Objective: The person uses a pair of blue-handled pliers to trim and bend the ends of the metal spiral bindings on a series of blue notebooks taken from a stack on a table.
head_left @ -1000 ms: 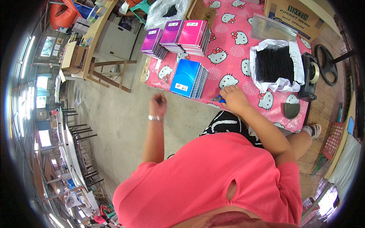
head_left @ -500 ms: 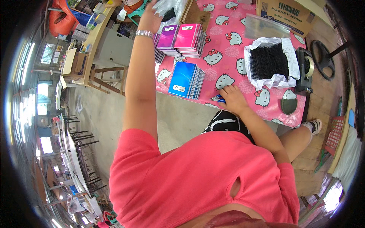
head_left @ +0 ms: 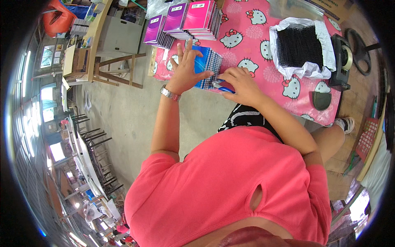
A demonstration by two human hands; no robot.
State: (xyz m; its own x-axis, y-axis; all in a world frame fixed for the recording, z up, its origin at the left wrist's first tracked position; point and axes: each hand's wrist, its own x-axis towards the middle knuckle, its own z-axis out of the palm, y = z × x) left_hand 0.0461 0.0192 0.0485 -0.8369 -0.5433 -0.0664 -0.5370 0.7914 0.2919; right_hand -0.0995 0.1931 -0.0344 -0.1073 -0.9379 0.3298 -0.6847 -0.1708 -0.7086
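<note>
A stack of blue spiral notebooks (head_left: pixel 213 61) sits near the edge of the pink patterned table. My left hand (head_left: pixel 185 71) is at the stack's left side, its fingers spread and its thumb reaching across the near part of the cover. To the right of the stack, my right hand (head_left: pixel 242 85) is closed around small blue-handled pliers (head_left: pixel 225 89), whose metal end points at the notebooks. Purple notebooks (head_left: pixel 154 29) lie in a stack farther left, beside another purple stack (head_left: pixel 176 17) and a pink stack (head_left: pixel 200 16).
Black wire-binding strips (head_left: pixel 298 49) lie in crumpled white paper (head_left: pixel 279 69) on the right. Beside them stands a black tape dispenser (head_left: pixel 339 78). A dark half-round pouch (head_left: pixel 321 100) rests near the front edge, and a cardboard box (head_left: pixel 329 7) at the back.
My left hand has come back from the far left to the blue notebooks. My right hand has lifted the pliers and moved left and slightly up towards the stack.
</note>
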